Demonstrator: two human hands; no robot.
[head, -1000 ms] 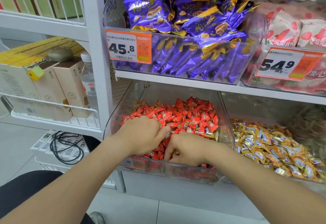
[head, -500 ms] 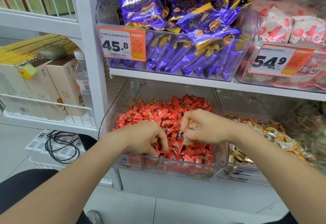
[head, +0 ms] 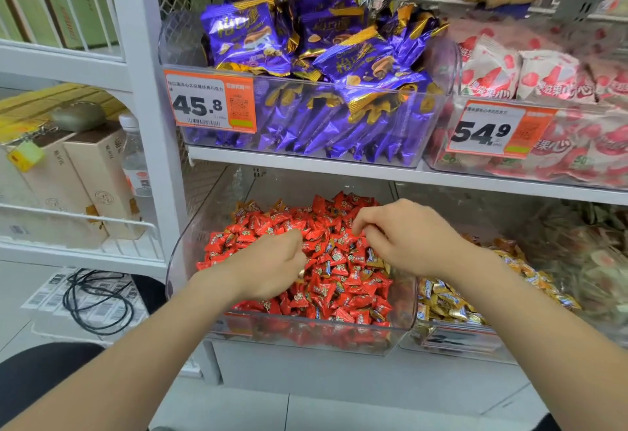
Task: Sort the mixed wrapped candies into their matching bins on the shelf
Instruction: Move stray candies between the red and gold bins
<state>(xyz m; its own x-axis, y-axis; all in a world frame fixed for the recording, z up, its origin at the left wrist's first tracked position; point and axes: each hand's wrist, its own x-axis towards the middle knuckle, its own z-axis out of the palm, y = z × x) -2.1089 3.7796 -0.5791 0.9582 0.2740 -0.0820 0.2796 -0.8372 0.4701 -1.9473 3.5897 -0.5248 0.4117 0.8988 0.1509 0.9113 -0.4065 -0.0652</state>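
A clear bin (head: pixel 190 254) on the lower shelf is heaped with red wrapped candies (head: pixel 339 288), with a few gold-wrapped ones (head: pixel 373 259) mixed in. Both hands are inside it. My left hand (head: pixel 272 266) rests on the pile with its fingers curled shut; a small gold glint shows under its fingertips. My right hand (head: pixel 406 237) hovers over the back of the pile, fingers bent down onto the red candies, and whatever it may hold is hidden. To the right stands a bin of gold wrapped candies (head: pixel 448 303).
The upper shelf holds a bin of purple packets (head: pixel 306 118) tagged 45.8 and a bin of pink-and-white packets (head: pixel 550 70) tagged 54.9. At the left, a wire rack carries beige boxes (head: pixel 91 172) and a bottle (head: pixel 136 158). A black cable (head: pixel 95 301) lies on the floor.
My right hand lifted out of the front of the red pile with a gold candy in its fingers; that candy no longer shows. My left hand stayed digging in the red candies.
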